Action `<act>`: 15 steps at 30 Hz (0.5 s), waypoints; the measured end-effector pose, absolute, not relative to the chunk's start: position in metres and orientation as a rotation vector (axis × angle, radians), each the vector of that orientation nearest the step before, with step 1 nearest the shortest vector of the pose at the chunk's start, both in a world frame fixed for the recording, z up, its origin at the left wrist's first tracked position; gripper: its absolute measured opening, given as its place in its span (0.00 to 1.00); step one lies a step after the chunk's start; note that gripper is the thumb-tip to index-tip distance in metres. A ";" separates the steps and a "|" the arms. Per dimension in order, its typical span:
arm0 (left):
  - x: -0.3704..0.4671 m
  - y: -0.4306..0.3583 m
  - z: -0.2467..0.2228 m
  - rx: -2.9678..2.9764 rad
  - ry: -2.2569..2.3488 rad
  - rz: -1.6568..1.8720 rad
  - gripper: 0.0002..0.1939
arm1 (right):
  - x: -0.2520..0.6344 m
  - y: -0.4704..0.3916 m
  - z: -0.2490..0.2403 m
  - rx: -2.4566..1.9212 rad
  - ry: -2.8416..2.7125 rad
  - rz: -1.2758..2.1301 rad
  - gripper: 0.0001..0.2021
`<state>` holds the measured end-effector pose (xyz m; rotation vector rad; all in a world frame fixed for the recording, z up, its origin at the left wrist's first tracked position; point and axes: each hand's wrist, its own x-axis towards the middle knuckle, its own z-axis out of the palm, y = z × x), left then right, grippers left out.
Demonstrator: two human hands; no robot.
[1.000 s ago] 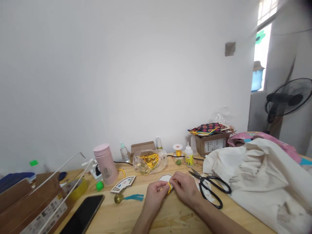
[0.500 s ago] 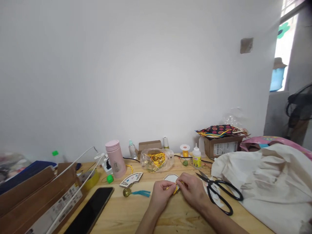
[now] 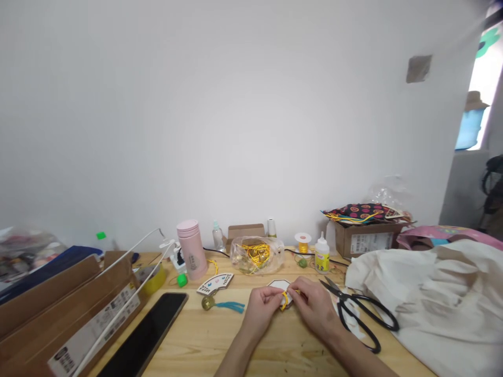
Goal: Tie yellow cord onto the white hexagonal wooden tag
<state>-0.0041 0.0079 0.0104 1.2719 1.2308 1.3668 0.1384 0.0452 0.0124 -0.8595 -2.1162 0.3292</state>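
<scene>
Yellow cord (image 3: 284,300) between both hands' fingers (image 3: 278,299)

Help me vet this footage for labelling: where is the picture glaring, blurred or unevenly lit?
Head view: glare washes out the bright window at right; the plain white wall dims toward the edges; the pale plastic heap at far left is smeared.

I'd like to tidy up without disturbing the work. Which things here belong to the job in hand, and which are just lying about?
Seem to belong:
- thin yellow cord, between left hand and right hand
- white octagonal plaque with dark edge
- black-handled metal scissors
- white spool of yellow thread

Probably just lying about:
- black rectangular phone
- pink cylindrical tumbler
- yellow ring-shaped tape roll
</scene>
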 end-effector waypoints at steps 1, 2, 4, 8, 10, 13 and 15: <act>-0.005 0.008 0.010 1.269 1.224 1.370 0.13 | 0.138 0.045 0.013 -0.859 -2.118 0.332 0.10; -0.005 0.009 0.009 1.262 1.220 1.372 0.12 | 0.138 0.045 0.013 -0.858 -2.120 0.336 0.10; -0.006 0.010 0.007 1.244 1.218 1.376 0.13 | 0.138 0.045 0.013 -0.856 -2.123 0.347 0.10; -0.007 0.012 0.004 1.245 1.219 1.359 0.15 | 0.138 0.046 0.012 -0.842 -2.122 0.359 0.10; -0.007 0.012 0.004 1.261 1.230 1.354 0.14 | 0.138 0.045 0.012 -0.842 -2.127 0.358 0.10; -0.006 0.012 0.004 1.275 1.248 1.359 0.12 | 0.138 0.044 0.013 -0.810 -2.156 0.349 0.10; -0.007 0.012 0.004 1.279 1.251 1.366 0.11 | 0.139 0.042 0.013 -0.775 -2.177 0.342 0.10</act>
